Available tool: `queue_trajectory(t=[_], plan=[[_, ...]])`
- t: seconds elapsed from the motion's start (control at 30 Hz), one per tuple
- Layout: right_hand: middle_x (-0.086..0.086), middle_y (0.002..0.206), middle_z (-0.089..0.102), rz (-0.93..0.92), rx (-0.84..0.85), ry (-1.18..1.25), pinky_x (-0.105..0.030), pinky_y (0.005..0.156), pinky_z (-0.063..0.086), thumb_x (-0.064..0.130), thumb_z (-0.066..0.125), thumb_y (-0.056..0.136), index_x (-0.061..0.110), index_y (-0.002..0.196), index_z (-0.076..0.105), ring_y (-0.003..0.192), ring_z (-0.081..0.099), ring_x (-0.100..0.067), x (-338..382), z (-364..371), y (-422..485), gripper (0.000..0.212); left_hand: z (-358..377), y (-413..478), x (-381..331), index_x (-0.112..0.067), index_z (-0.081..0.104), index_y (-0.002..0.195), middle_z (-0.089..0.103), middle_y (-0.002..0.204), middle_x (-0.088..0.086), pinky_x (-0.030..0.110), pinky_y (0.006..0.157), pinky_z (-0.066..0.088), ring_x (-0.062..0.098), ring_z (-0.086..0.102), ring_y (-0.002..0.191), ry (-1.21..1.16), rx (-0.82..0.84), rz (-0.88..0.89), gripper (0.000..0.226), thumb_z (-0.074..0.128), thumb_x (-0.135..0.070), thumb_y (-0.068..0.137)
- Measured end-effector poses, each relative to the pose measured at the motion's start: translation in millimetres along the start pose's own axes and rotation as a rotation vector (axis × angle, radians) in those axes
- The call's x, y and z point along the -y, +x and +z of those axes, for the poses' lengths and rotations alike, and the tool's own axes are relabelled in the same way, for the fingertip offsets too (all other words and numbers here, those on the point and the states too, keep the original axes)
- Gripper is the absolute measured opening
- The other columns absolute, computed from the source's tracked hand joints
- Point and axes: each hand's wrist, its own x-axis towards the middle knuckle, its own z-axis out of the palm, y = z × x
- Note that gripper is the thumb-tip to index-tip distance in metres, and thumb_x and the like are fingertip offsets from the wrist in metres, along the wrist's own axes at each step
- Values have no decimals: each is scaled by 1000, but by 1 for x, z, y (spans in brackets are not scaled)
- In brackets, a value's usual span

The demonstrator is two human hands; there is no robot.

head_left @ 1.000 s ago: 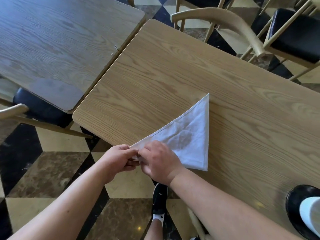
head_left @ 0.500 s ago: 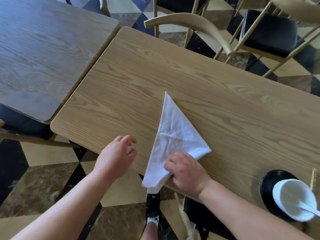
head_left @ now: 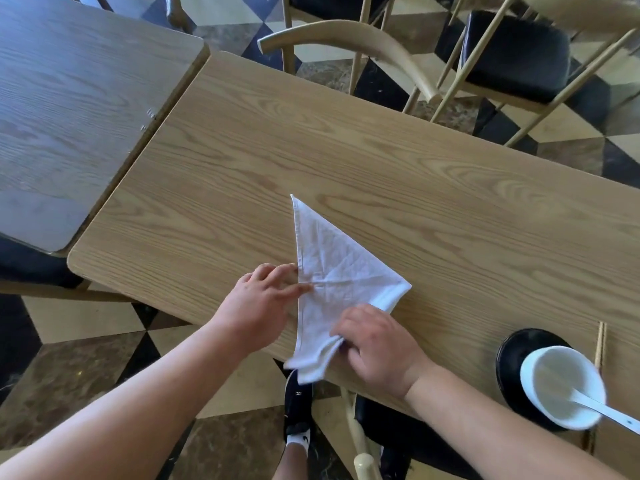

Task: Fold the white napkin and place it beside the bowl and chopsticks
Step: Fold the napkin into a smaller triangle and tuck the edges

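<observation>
The white napkin lies folded into a triangle on the light wooden table, one point aimed away from me and its near tip hanging over the table's front edge. My left hand rests flat at the napkin's left edge, fingertips pressing on the cloth. My right hand pinches the napkin's near layers at the table edge. At the right, a white bowl with a white spoon sits on a black plate. Wooden chopsticks lie just beyond the bowl.
A darker wooden table butts against the left side. Wooden chairs with black seats stand beyond the far edge, and another chair is under the near edge. My shoe shows on the checkered floor.
The napkin was turned from lying sideways to pointing away from me. My left hand let go, then came back to press its left edge. The view swung right, showing the bowl.
</observation>
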Motion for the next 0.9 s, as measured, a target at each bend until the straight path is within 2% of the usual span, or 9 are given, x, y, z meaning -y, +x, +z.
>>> queue_trajectory(t=[0.07,0.17,0.27,0.37,0.43,0.5,0.7,0.83,0.9], plan=[[13,85,57,90,-63,112,-28,77,41,10,56,83,28,88,57,83,51,-12,4,-13,14,18,-6,1,-1,-50,59,136,44,155,-9,45,107,40,26,40,140,-72,3,-38,54,53,-37,83],[14,65,48,222,-172,268,-21,59,33,17,61,93,34,77,43,66,46,-7,11,-36,42,29,-13,7,-3,-36,68,122,49,141,-7,40,103,41,25,41,133,-170,66,-110,52,43,-39,76],[20,69,57,306,-178,357,-21,55,35,21,59,97,39,82,53,62,50,-7,9,-54,75,24,-18,15,-5,-35,71,112,61,114,-9,40,92,53,19,57,110,-515,159,-223,44,57,-48,72],[11,65,57,376,-162,376,-29,56,37,27,56,97,30,94,59,58,47,-9,0,-66,107,5,-20,24,-6,-20,74,90,71,78,-7,42,73,57,16,65,72,-911,153,-423,27,68,-38,71],[8,62,54,398,-148,365,-34,57,39,30,54,98,29,92,59,57,47,-13,-6,-72,124,8,-21,29,-4,-19,76,89,79,78,-2,35,64,54,14,63,65,-1027,77,-532,24,72,-41,79],[9,60,50,417,-129,335,-35,57,39,31,51,98,28,88,55,56,45,-16,-11,-76,139,12,-19,34,-1,-17,78,91,81,84,3,30,59,51,14,61,61,-1073,32,-576,23,72,-39,90],[8,66,53,460,-65,282,-34,58,39,31,46,100,25,88,53,61,48,-18,-20,-83,173,15,-17,46,1,-9,76,86,74,66,-5,26,50,51,12,59,50,-1116,17,-640,22,72,-30,93],[4,78,61,469,-43,141,-37,60,44,32,44,98,26,88,52,73,58,-25,-23,-79,188,14,-17,52,4,-11,75,80,80,74,3,48,63,62,15,65,52,-1062,55,-656,25,71,-34,89],[4,85,58,456,-51,30,-38,62,45,31,47,98,26,87,53,82,58,-27,-27,-74,193,13,-20,53,3,-13,74,79,80,73,4,53,66,63,16,66,53,-1026,77,-652,26,70,-37,87]])
